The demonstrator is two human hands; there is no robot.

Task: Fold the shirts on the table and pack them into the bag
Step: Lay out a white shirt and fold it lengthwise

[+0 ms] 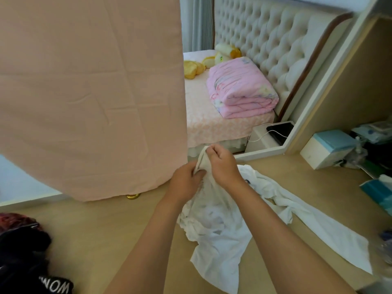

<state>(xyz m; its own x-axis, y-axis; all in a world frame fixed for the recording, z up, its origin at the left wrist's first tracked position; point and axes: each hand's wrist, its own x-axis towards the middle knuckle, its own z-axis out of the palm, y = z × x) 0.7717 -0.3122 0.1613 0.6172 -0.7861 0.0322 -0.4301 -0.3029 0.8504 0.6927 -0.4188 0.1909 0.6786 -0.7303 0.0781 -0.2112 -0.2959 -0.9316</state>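
A crumpled white shirt (214,225) hangs from both my hands over the wooden table (106,230), its lower part resting on the tabletop. My left hand (186,181) grips a bunched edge of its fabric. Just above and to the right, my right hand (222,164) pinches the same edge at its top. A second white garment (307,215) lies spread across the table to the right. At the table's lower left sits a dark bag (23,257) with white lettering; its opening cannot be made out.
A large pink cloth (91,92) hangs over the table's far left, covering something tall. White and teal boxes (328,147) and clutter crowd the right edge. Beyond the table stands a bed with a folded pink quilt (239,90).
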